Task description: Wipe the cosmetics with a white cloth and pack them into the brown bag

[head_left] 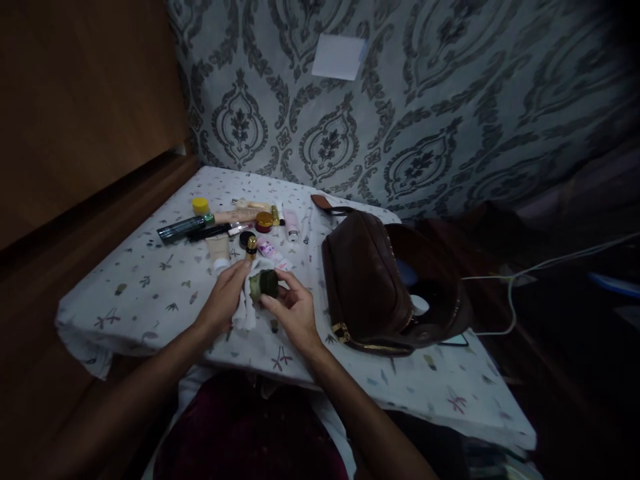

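Between my two hands is a small green jar (pixel 264 283) with a dark lid, held on its side above the near part of the table. My right hand (pixel 295 308) grips its lid end, thumb below and fingers above. My left hand (pixel 225 297) is closed on a white cloth (pixel 244 312), which lies against the jar's other end. Just beyond my left fingers stands a small bottle with a gold cap (pixel 251 247). Near it are a beige tube (pixel 219 250) and a pink-and-white floral tube (pixel 269 249).
A brown leather bag (pixel 360 280) lies unzipped on the right, a white round item (pixel 419 305) at its opening. Farther back are a yellow lid (pixel 200 205), a dark green tube (pixel 184 228), an amber jar (pixel 264 221) and a pink tube (pixel 291 225). A patterned cloth (pixel 150 293) covers the table.
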The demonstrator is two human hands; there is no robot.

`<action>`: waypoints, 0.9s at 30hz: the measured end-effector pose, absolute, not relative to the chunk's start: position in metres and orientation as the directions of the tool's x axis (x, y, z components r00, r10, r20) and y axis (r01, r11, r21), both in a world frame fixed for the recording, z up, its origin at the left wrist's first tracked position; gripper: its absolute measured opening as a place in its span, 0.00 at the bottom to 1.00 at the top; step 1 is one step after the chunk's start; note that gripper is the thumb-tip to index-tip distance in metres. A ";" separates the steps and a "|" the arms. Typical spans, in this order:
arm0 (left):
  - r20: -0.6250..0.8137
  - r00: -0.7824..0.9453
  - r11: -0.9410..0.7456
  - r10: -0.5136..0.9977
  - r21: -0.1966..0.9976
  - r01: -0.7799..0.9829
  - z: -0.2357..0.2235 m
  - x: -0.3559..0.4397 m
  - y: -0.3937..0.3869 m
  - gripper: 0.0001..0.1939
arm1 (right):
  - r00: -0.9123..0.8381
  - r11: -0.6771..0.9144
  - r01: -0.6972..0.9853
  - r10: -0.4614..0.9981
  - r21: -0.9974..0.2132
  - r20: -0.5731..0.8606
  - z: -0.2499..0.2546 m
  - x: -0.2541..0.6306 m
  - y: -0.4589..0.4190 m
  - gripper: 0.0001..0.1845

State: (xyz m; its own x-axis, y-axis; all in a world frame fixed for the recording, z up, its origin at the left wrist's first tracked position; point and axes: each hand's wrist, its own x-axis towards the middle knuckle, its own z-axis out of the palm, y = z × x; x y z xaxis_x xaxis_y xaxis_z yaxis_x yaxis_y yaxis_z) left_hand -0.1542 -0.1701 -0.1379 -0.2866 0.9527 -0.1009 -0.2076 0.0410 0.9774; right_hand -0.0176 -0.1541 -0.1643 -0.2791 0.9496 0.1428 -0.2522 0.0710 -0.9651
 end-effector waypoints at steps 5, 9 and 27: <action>0.085 -0.251 -0.079 0.964 0.996 0.034 -0.148 -0.161 -0.176 0.20 | -0.246 -0.015 -0.337 0.967 -0.941 0.073 -0.172 -0.017 -0.151 0.34; 0.144 -0.222 -0.117 0.964 0.984 0.132 -0.143 -0.160 -0.179 0.17 | -0.278 -0.092 -0.391 0.960 -0.916 0.022 -0.177 -0.018 -0.149 0.29; 0.531 -0.013 -0.397 0.847 0.651 0.647 -0.130 -0.183 -0.199 0.11 | -0.441 0.128 0.136 0.896 -0.982 0.056 -0.175 0.004 -0.161 0.25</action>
State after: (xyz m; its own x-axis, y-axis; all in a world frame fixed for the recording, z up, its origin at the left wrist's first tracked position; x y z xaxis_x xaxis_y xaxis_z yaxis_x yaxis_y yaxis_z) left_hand -0.1835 -0.1987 -0.1303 -0.0132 0.8474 0.5309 0.6472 -0.3975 0.6505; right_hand 0.0043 -0.1607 -0.1750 -0.4406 0.8960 0.0560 0.1356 0.1280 -0.9824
